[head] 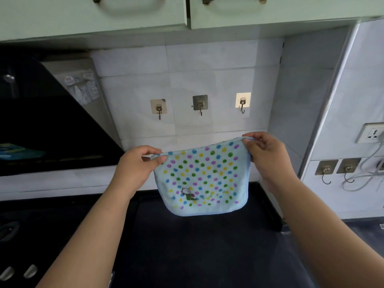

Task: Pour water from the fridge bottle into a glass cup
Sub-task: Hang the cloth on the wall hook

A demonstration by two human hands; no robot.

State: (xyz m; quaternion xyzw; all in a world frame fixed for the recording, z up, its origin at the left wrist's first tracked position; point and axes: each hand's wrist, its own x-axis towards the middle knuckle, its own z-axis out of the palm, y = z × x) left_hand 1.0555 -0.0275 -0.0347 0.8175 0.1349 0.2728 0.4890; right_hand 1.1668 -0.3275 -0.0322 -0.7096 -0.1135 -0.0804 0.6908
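Both hands are up in front of the tiled wall, and between them hangs a small light-blue cloth (200, 179) dotted in pink, green, yellow and blue, with a little cartoon figure printed near its lower left. The left hand (137, 165) pinches the cloth's top left corner, thumb in front and fingers curled behind the edge, closed tight on the fabric. The right hand (265, 152) grips the top right corner a bit higher, thumb and fingertips narrowed down on the hem, so the top edge slopes up toward the right. The cloth hangs flat and spread, its rounded bottom edge dangling free above the dark countertop (197, 246).

On the wall just above the cloth sit three stick-on hooks: the left hook (159, 110), the middle hook (200, 104) and the right hook (243, 102), all bare. The black range hood (41, 121) fills the left side, and a wall socket (372, 133) sits at far right with cables trailing below.

No bottle or glass cup shows anywhere here; the fingers hold only the cloth.
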